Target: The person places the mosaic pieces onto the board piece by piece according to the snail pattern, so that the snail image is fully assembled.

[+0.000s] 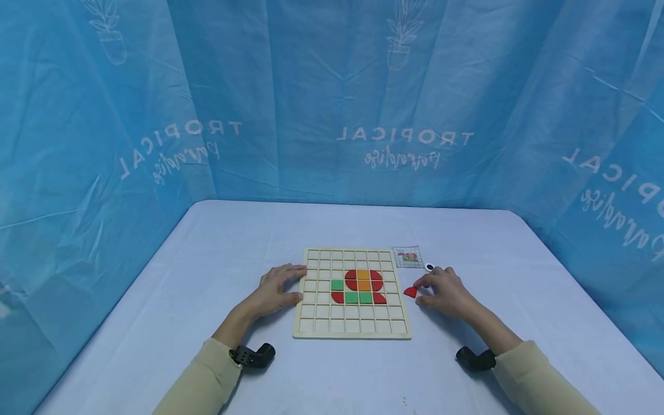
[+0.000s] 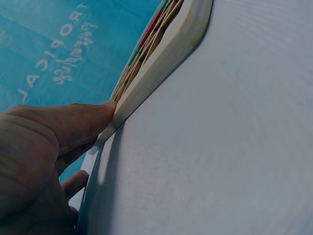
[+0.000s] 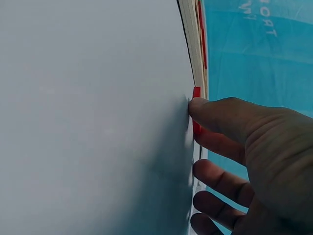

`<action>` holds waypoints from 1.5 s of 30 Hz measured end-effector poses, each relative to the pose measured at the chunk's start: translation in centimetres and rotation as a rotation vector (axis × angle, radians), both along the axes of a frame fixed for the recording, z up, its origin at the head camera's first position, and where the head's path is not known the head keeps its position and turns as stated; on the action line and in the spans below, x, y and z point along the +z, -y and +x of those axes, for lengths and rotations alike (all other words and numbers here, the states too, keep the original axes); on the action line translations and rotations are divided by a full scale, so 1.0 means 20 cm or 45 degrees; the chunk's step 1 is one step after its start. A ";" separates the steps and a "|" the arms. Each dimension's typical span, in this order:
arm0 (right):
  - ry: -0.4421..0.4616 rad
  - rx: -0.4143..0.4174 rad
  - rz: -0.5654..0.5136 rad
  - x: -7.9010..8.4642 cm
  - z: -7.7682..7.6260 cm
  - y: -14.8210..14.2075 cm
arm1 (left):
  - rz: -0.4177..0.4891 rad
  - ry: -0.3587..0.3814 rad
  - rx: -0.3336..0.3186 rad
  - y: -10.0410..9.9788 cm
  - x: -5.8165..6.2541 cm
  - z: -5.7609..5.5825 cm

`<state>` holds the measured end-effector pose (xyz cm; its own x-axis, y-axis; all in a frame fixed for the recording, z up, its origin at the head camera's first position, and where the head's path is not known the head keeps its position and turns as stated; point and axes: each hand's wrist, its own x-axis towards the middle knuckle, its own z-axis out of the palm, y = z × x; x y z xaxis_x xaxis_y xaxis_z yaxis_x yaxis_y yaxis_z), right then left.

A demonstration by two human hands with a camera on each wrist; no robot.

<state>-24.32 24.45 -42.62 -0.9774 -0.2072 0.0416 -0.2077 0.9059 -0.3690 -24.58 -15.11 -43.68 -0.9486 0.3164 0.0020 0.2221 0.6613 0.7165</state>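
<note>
A wooden grid board point(image 1: 337, 326) lies on the table. Set in its cells are green squares point(image 1: 351, 297), orange squares point(image 1: 363, 275) and red quarter-circle pieces point(image 1: 377, 285). My left hand point(image 1: 277, 288) rests against the board's left side, thumb and forefinger spread along the edge; the thumb point(image 2: 93, 120) touches the rim in the left wrist view. Beyond the board's right edge, my right hand point(image 1: 446, 293) pinches a red quarter-circle piece point(image 1: 410, 292) between thumb and forefinger. Seen edge-on in the right wrist view, that red piece point(image 3: 196, 93) is thin, and the other fingers are loosely bent below.
A small pattern card point(image 1: 407, 257) with a coloured grid picture lies at the board's upper right corner. Beside it, close to the right fingertips, is a white round eye piece point(image 1: 429, 267) with a black dot. Blue printed curtains point(image 1: 321, 104) surround the white-covered table point(image 1: 249, 236).
</note>
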 end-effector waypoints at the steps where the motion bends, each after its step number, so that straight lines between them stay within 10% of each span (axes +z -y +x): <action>1: 0.002 0.002 -0.005 0.00 0.01 -0.01 | -0.001 -0.002 -0.002 0.00 0.00 0.00; 45: -0.046 0.181 -0.164 0.08 -0.06 0.19 | -0.002 -0.017 -0.015 0.00 0.00 0.00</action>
<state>-25.51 20.57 -41.07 -0.9360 -0.3340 0.1111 -0.3457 0.8123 -0.4698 -24.55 -15.05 -43.65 -0.9448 0.3273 0.0142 0.2393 0.6599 0.7122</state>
